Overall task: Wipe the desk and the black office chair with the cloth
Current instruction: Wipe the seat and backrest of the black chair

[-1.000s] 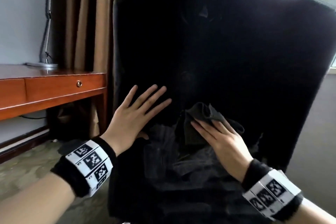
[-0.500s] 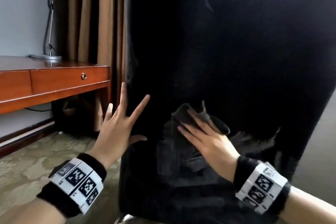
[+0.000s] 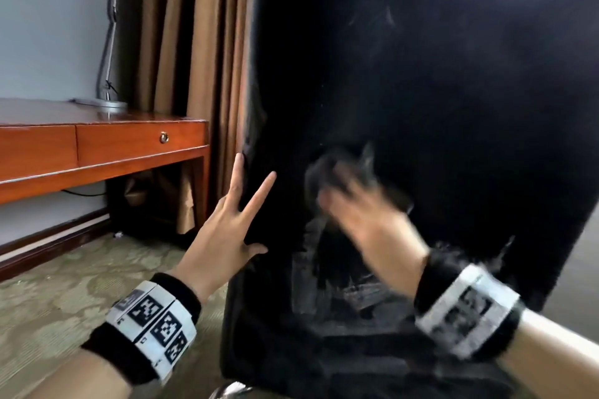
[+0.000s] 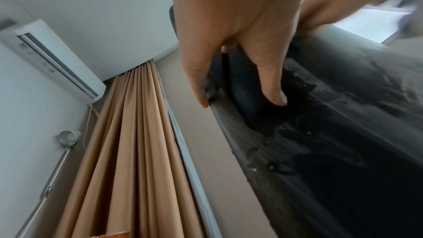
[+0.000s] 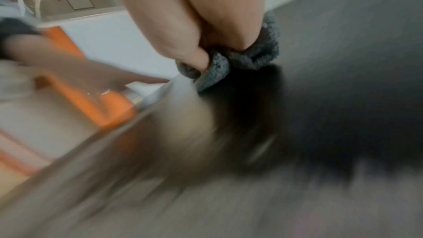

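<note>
The black office chair stands upright just right of the wooden desk, its backrest filling most of the head view, with tan curtains hanging behind both. The left hand rests on the backrest's left edge, fingers straight and spread, holding nothing. The right hand, blurred, presses the grey cloth against the lower middle of the backrest; its grip is closed, thumb and fingers curled round the bunched cloth.
</note>
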{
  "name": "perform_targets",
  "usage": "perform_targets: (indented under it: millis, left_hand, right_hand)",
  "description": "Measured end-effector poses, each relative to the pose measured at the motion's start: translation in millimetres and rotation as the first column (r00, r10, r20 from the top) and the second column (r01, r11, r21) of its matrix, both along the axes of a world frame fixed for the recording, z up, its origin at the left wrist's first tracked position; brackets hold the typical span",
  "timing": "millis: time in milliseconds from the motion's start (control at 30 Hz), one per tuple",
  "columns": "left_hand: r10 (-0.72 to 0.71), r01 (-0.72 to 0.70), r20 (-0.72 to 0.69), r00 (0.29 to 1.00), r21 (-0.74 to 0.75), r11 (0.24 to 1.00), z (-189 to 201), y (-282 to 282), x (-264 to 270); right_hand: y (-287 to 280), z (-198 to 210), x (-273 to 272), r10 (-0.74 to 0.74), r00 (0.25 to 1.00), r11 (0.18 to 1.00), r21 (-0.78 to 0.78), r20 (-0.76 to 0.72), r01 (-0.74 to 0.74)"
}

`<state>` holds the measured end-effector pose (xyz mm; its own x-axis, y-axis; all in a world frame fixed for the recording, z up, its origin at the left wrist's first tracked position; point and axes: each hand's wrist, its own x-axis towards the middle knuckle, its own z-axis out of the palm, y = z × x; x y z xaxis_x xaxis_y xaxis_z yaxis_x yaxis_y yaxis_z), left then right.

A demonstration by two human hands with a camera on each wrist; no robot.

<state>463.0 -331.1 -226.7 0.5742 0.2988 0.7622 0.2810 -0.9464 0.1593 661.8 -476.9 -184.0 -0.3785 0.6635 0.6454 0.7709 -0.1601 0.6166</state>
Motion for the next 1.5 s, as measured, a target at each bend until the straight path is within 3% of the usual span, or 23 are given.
perform_targets:
  millis: [67,133,233,333,367,467,533,633,733,800,933,1000,1067,1167,1267,1367,1433,1500]
  left_hand:
    - [-0.001,0.0,-0.03,1.0,-0.033,0.999,1,-1,-3]
    - [0.003,-0.005,-0.048,0.999,-0.041,0.999,2,-2,-6]
    - [-0.018,0.016,-0.047,0.999,-0.046,0.999,-1,-3,-7]
    - [-0.037,0.03,-0.04,0.999,-0.161,0.987,-5,-5,-9]
    - [-0.034,0.023,-0.051,0.998,-0.193,0.981,-5,-6,-9]
    - [-0.044,0.015,-0.093,0.995,-0.285,0.958,-5,-8,-12]
    - [-0.076,0.037,-0.107,0.991,-0.328,0.944,-3,-8,-13]
    - [-0.098,0.049,-0.13,0.987,-0.335,0.941,-1,-7,-15]
    - [-0.063,0.005,-0.174,0.983,-0.316,0.949,-3,-7,-15]
    - [-0.022,-0.054,-0.251,0.968,-0.292,0.955,-6,-11,-15]
    - [0.046,-0.172,-0.399,0.916,-0.287,0.942,-17,-20,-9]
    - [0.091,-0.226,-0.437,0.895,-0.269,0.936,-24,-26,-2]
    - [0.154,-0.28,-0.441,0.884,-0.238,0.93,-31,-30,5]
    - [0.223,-0.319,-0.37,0.902,-0.221,0.922,-37,-34,10]
    - [0.239,-0.321,-0.338,0.91,-0.213,0.923,-40,-33,9]
    - [0.229,-0.317,-0.331,0.915,-0.24,0.918,-41,-32,10]
    - [0.23,-0.314,-0.32,0.919,-0.243,0.918,-41,-34,12]
    - [0.23,-0.309,-0.311,0.922,-0.233,0.922,-42,-35,12]
  right_hand:
    - [-7,-56,-3,-0.052,0.993,0.971,-0.226,0.107,0.076]
    - [-9,-55,0,-0.019,0.991,0.954,-0.295,0.132,0.057]
    - [-6,12,-3,0.041,0.999,0.992,-0.122,-0.008,-0.042]
    - [-5,44,-12,-0.028,0.997,1.0,0.006,-0.074,0.029]
    - [-1,29,-14,-0.041,0.999,0.999,-0.007,-0.034,0.041]
    - [6,-67,-13,-0.014,0.995,0.969,-0.245,0.104,0.039]
    - [0,-97,-15,-0.005,0.984,0.925,-0.372,0.177,0.072]
    - [4,-63,-10,0.082,0.988,0.947,-0.32,0.13,-0.036]
    - [11,-20,-10,0.028,0.995,0.981,-0.196,0.094,-0.009]
    - [14,-42,-9,0.0,0.995,0.978,-0.206,0.096,0.019]
    - [-8,-141,0,-0.007,0.98,0.875,-0.473,0.199,0.103]
    - [-14,-136,3,0.042,0.978,0.867,-0.494,0.204,0.065]
    - [-14,-98,6,0.067,0.981,0.906,-0.424,0.184,0.018]
    - [-10,-53,10,-0.033,0.987,0.938,-0.336,0.156,0.084]
    - [-10,-96,8,-0.068,0.971,0.918,-0.367,0.227,0.151]
    - [-24,-162,3,-0.06,0.955,0.792,-0.568,0.291,0.223]
    - [-29,-160,4,-0.042,0.956,0.775,-0.594,0.29,0.214]
    - [-32,-124,12,0.012,0.964,0.854,-0.505,0.265,0.128]
